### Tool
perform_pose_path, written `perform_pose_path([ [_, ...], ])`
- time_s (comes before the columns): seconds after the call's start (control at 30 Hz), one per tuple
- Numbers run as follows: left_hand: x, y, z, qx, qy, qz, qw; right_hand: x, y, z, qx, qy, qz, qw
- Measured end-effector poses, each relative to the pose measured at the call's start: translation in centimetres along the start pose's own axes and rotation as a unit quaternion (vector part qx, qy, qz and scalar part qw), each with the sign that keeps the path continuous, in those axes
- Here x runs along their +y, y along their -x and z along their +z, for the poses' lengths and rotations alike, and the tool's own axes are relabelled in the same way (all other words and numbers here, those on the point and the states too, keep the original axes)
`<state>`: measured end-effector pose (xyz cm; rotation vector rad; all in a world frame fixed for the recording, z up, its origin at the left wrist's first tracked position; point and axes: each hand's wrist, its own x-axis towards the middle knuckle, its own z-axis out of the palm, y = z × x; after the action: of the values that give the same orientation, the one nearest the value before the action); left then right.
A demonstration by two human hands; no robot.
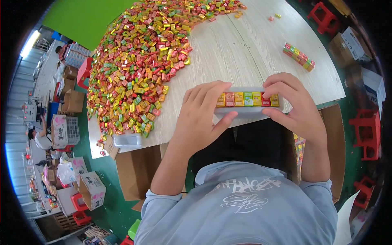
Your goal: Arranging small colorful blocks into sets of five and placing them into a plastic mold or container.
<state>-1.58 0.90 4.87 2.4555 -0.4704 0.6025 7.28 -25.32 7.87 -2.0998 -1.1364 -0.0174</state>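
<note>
A pale, narrow plastic tray [247, 109] lies at the table's near edge, in front of my body. A single row of small wrapped candies [248, 99] in yellow, orange, red and green fills it. My left hand [199, 116] grips the tray's left end, fingers on the far side and thumb on the near side. At the right end my right hand [295, 100] is closed round the tray, with a curled finger touching a red candy and the thumb along the near rim. My palms hide both tray ends.
A big heap of loose wrapped candies [139, 69] covers the table's left. A packed candy block [299, 56] lies at the right. An empty clear tray [127, 141] sits at the near left edge. Cardboard boxes [141, 171] stand below. Red stools [365, 132] are beyond.
</note>
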Motion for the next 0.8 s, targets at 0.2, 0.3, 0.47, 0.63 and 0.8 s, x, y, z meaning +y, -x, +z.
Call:
perform_pose_path([
  [0.2, 0.3, -0.7, -0.7, 0.007, -0.002, 0.003, 1.0, -0.4, -0.2, 0.0, 0.03, 0.034, -0.023, 0.999],
  [0.3, 0.3, -0.9, -0.6, 0.015, -0.005, 0.015, 1.0, -0.3, 0.0, -0.2, 0.026, 0.077, -0.039, 0.996],
  [0.47, 0.4, -1.1, -0.7, 0.039, 0.002, 0.038, 0.999, -0.2, 0.0, -0.6, 0.028, 0.109, -0.057, 0.992],
  [0.63, 0.3, -1.8, -1.7, 0.058, 0.025, 0.067, 0.996, -0.1, -0.3, -2.0, 0.062, 0.17, -0.181, 0.967],
  [0.8, -0.2, -2.8, -1.9, 0.068, 0.059, 0.094, 0.992, -0.1, 0.1, -2.4, 0.046, 0.178, -0.193, 0.964],
])
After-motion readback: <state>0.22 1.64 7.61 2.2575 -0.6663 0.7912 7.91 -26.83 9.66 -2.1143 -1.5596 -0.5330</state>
